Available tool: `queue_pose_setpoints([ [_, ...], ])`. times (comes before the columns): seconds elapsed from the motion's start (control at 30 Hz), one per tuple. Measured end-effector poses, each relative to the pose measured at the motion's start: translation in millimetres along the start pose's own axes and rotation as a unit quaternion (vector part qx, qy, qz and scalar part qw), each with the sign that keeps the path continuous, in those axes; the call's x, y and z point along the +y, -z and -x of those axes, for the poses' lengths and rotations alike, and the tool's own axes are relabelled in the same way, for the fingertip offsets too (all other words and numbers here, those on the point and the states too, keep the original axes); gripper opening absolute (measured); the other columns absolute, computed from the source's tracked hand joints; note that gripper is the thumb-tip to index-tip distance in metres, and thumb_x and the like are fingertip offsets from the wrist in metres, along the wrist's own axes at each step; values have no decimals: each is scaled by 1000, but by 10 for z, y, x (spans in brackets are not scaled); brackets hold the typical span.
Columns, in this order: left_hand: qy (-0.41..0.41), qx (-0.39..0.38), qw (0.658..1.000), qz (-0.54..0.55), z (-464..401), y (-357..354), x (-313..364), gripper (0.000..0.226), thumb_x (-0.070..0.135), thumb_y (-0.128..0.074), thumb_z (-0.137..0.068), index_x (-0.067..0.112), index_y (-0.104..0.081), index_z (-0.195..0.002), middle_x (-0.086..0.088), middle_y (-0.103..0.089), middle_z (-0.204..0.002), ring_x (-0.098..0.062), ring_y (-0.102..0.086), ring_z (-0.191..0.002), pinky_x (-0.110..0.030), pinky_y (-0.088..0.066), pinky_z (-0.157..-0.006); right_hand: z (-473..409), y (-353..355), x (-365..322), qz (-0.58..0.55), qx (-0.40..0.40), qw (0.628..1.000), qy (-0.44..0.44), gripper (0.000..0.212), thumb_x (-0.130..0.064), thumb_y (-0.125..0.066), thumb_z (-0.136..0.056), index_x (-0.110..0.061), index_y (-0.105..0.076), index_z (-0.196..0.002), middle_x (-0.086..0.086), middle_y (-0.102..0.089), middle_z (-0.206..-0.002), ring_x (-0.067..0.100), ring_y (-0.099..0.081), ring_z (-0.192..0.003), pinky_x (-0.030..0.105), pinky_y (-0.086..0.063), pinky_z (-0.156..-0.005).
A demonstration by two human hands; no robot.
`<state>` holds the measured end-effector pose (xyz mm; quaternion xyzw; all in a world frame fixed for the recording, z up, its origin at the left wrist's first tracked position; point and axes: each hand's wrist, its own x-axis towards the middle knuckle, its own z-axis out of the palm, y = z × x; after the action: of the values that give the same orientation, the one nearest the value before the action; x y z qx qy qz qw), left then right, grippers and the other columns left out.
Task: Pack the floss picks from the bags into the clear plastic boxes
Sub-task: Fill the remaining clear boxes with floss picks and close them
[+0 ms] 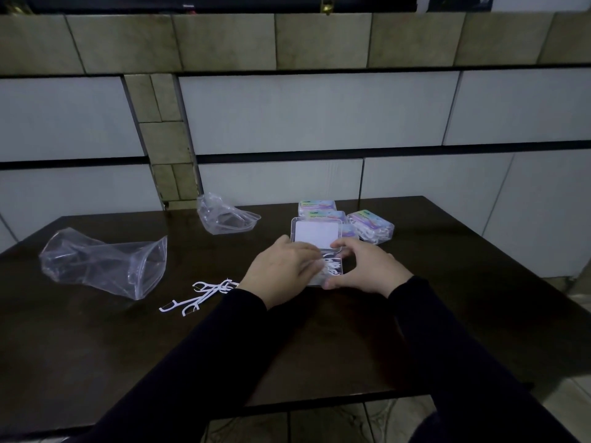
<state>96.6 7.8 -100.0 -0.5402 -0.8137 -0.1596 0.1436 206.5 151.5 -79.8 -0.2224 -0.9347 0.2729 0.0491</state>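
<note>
An open clear plastic box [332,266] lies at the middle of the dark table [351,346], its lid [316,235] raised toward the wall. White floss picks show inside it. My left hand [281,273] is over the box's left side, fingers on the picks in it. My right hand [367,270] curls round the box's right and front edge, thumb at the front corner. Several loose floss picks [198,294] lie on the table left of my left wrist.
Two empty clear bags lie on the table: a big bag [105,263] at the left, a smaller bag [224,217] farther back. Closed filled boxes [371,227] with coloured labels are clustered behind the open box. A tiled wall stands behind the table.
</note>
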Motion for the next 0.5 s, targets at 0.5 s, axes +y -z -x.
queue_pose_setpoints([
  [0.5,25,-57,998,31,-55,27,-112,29,28,-52,-97,34,-61,-124,14,-58,-127,-11,-41,-101,-20,-29,-79,27,-3,-16,5,4,1000,3,82,-50,-78,-71,-31,-38,-140,-9,-53,-134,16,-45,-127,45,-29,-108],
])
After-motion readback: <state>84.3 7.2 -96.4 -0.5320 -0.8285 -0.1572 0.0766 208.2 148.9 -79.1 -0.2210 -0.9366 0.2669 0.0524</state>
